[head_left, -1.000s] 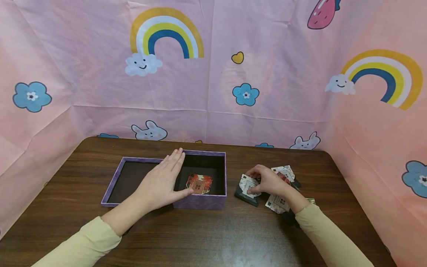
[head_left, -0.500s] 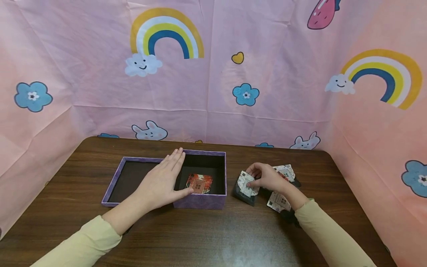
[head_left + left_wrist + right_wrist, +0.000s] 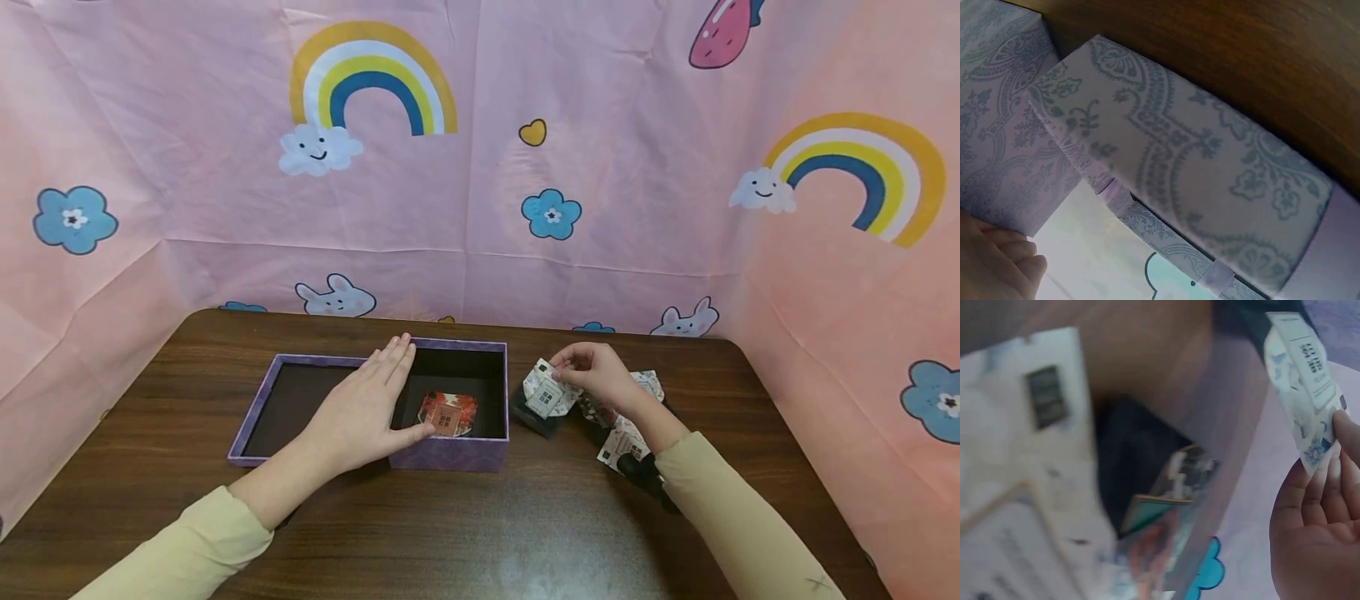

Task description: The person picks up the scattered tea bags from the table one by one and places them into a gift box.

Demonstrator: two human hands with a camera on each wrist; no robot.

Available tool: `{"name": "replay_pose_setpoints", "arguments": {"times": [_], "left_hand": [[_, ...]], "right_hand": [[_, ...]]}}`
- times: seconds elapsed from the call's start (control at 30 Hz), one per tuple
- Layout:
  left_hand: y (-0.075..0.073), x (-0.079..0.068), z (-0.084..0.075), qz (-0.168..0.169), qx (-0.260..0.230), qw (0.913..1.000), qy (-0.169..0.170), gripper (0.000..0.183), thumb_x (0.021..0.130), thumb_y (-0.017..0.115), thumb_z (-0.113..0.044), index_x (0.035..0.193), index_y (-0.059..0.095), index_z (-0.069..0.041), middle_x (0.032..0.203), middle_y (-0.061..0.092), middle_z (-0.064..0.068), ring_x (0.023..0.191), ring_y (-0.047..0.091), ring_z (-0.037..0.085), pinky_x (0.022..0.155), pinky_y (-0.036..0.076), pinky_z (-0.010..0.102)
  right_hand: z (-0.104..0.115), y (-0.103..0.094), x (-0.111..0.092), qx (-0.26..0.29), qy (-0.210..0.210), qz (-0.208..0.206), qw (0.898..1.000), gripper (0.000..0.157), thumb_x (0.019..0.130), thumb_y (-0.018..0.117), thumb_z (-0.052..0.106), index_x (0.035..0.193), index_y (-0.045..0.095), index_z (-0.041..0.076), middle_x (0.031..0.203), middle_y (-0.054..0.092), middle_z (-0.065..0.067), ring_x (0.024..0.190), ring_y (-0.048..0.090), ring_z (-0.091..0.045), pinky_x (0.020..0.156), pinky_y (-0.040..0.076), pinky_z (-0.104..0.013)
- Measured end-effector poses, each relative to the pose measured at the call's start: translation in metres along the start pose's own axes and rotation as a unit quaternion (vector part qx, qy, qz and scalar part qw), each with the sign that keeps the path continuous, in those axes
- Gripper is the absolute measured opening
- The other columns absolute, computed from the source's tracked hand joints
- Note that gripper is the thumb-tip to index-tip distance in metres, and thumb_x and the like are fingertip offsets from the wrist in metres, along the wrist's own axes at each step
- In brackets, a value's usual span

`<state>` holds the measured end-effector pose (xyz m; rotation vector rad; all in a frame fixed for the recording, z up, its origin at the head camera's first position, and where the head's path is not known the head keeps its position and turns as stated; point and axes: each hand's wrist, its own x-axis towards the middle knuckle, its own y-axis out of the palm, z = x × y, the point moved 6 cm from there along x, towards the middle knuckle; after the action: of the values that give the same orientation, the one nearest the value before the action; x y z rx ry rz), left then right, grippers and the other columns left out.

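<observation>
My right hand [image 3: 600, 371] pinches the top corner of a sachet with a white printed front and a dark lower part [image 3: 550, 396], tilted just right of the purple box. In the right wrist view, the thumb and fingers meet at one end of this sachet [image 3: 1304, 375]. My left hand [image 3: 360, 400] rests with straight fingers along the left wall of the purple patterned box [image 3: 450, 454]. Inside the box is a red printed sachet [image 3: 447, 415]. The left wrist view shows fingertips [image 3: 1007, 256] against a patterned purple wall.
A shallow purple-rimmed lid [image 3: 251, 417] with a black inside lies left of the box, partly under my left arm. Several more sachets [image 3: 626, 442] lie in a loose pile beneath and beside my right forearm. Pink printed cloth [image 3: 480, 192] surrounds the brown table [image 3: 420, 533].
My right hand has moved up and slightly left, lifting and tilting the white sachet, which has shifted toward the box. The left hand stays where it was.
</observation>
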<state>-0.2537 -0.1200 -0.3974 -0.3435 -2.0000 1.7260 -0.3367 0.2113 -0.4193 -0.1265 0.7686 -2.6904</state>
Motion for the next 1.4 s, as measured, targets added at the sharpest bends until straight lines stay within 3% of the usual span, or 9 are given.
{"name": "replay_pose_setpoints", "arguments": {"times": [0.27,0.6,0.83,0.93,1.1,1.4], "left_hand": [[-0.001,0.000,0.000,-0.005,0.003,1.0000,0.004,0.112,0.093,0.064,-0.072,0.165,0.027,0.006,0.175,0.024,0.022,0.164,0.024,0.036,0.133,0.029,0.050],[-0.001,0.000,0.000,0.001,0.001,1.0000,0.002,0.113,0.093,0.063,-0.073,0.165,0.026,0.006,0.175,0.025,0.022,0.164,0.024,0.036,0.133,0.030,0.050],[-0.001,0.001,0.000,-0.003,0.008,0.9999,0.006,0.113,0.093,0.065,-0.071,0.165,0.027,0.006,0.175,0.024,0.023,0.164,0.024,0.036,0.133,0.030,0.050],[0.000,0.001,0.000,-0.002,0.013,0.9999,0.008,0.113,0.093,0.064,-0.072,0.165,0.027,0.006,0.175,0.025,0.023,0.164,0.025,0.037,0.133,0.029,0.050],[-0.001,0.002,0.000,0.002,0.016,0.9998,0.010,0.113,0.093,0.063,-0.073,0.165,0.027,0.007,0.174,0.025,0.024,0.164,0.026,0.037,0.133,0.029,0.050],[-0.001,0.001,-0.001,0.002,0.017,0.9998,0.009,0.113,0.093,0.063,-0.073,0.165,0.028,0.007,0.174,0.025,0.024,0.164,0.026,0.037,0.133,0.028,0.050]], "right_hand": [[0.027,-0.013,0.006,-0.023,-0.009,-0.018,1.000,0.017,0.099,0.075,0.009,0.113,0.081,0.001,0.107,0.077,-0.017,0.086,0.071,-0.009,0.077,0.060,-0.029],[0.064,-0.034,0.020,-0.028,-0.031,-0.055,0.998,0.019,0.099,0.075,0.009,0.113,0.080,-0.002,0.110,0.079,-0.020,0.082,0.069,-0.002,0.073,0.057,-0.021],[0.091,-0.043,0.025,-0.007,-0.048,-0.071,0.996,0.018,0.099,0.075,0.011,0.111,0.081,-0.002,0.098,0.080,-0.005,0.076,0.066,-0.004,0.069,0.055,-0.021],[0.102,-0.040,0.026,-0.001,-0.052,-0.070,0.996,0.019,0.099,0.075,0.012,0.111,0.081,-0.001,0.095,0.079,-0.001,0.076,0.065,-0.006,0.069,0.054,-0.022],[0.119,-0.029,0.031,0.016,-0.067,-0.067,0.995,0.018,0.099,0.075,0.011,0.111,0.081,-0.002,0.100,0.079,-0.005,0.079,0.066,-0.007,0.071,0.054,-0.022],[0.141,0.012,0.041,0.035,-0.098,-0.028,0.994,0.015,0.098,0.075,0.008,0.109,0.082,0.000,0.099,0.079,-0.008,0.080,0.068,-0.007,0.075,0.057,-0.024]]}}
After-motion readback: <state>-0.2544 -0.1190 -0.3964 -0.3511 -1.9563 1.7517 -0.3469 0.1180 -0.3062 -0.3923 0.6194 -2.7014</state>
